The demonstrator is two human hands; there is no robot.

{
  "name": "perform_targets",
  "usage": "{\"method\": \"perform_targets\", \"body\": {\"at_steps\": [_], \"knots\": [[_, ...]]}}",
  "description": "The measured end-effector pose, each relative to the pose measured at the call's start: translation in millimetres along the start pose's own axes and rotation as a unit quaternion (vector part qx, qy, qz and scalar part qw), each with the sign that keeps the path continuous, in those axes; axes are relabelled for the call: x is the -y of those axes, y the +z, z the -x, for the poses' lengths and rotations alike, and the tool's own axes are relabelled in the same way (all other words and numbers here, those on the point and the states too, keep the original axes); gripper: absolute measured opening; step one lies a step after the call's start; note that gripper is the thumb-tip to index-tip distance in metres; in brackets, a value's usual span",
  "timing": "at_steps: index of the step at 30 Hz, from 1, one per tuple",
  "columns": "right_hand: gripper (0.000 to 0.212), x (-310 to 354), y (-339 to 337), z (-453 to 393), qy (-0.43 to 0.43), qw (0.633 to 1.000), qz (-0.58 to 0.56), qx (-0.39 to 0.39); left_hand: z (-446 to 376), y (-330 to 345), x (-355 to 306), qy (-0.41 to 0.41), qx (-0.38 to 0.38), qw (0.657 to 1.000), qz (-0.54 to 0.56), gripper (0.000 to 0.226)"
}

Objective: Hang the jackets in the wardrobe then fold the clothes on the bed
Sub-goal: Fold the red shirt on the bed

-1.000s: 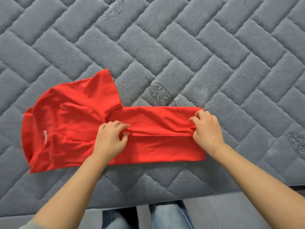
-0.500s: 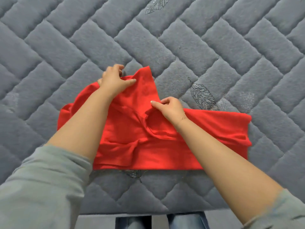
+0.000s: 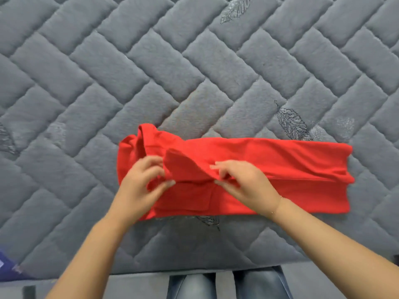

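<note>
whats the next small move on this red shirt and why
Probably lay the raised flap flat onto the red shirt and smooth it. The left hand and right hand both pinch it, and it stands up from the otherwise flat long strip on the bed.

From my remote seat I saw grey leaf motifs [image 3: 291, 124] stitched into the quilting, a dark blue item [image 3: 8, 266] at the lower left corner, too cropped to identify, a small black object [image 3: 29, 292] beneath it, and blue jeans [image 3: 226, 285] at the bottom edge.
</note>
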State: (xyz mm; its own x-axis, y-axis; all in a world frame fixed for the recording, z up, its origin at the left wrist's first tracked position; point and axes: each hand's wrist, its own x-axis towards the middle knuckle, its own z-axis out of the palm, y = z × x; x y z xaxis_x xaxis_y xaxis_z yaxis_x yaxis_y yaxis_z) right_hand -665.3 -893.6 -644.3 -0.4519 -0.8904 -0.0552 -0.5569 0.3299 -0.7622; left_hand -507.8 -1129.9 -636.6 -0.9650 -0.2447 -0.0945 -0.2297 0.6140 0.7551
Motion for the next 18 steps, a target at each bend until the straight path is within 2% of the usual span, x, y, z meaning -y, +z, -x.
{"method": "perform_targets", "body": {"at_steps": [4,6,8,10,12,14,15,16,18], "knots": [[0.016,5,21,4,0.009,0.991,0.02,0.128,39,10,28,-0.012,0.078,0.996,-0.03,0.037],[0.017,3,26,-1,0.057,0.989,-0.015,0.136,42,12,31,-0.053,0.102,0.993,-0.029,0.039],[0.015,0,26,-12,0.116,0.985,-0.072,0.103,36,11,28,-0.094,0.1,0.988,-0.066,0.043],[0.012,-5,24,-30,0.156,0.981,-0.102,0.051,21,3,22,-0.13,0.061,0.988,-0.053,0.042],[0.012,-13,23,-49,0.178,0.978,-0.103,0.021,-2,-9,20,-0.138,-0.042,0.989,-0.013,0.035],[0.012,-19,26,-64,0.203,0.975,-0.093,0.014,-29,-18,29,-0.131,-0.116,0.982,-0.067,0.027],[0.011,-22,29,-68,0.219,0.972,-0.088,0.012,-42,-21,34,-0.131,-0.115,0.98,-0.098,0.026],[0.01,-24,34,-71,0.234,0.969,-0.085,0.011,-55,-23,39,-0.137,-0.086,0.98,-0.114,0.029],[0.011,-27,42,-72,0.254,0.964,-0.081,0.005,-74,-24,50,-0.159,0.031,0.979,-0.126,0.038]]}}
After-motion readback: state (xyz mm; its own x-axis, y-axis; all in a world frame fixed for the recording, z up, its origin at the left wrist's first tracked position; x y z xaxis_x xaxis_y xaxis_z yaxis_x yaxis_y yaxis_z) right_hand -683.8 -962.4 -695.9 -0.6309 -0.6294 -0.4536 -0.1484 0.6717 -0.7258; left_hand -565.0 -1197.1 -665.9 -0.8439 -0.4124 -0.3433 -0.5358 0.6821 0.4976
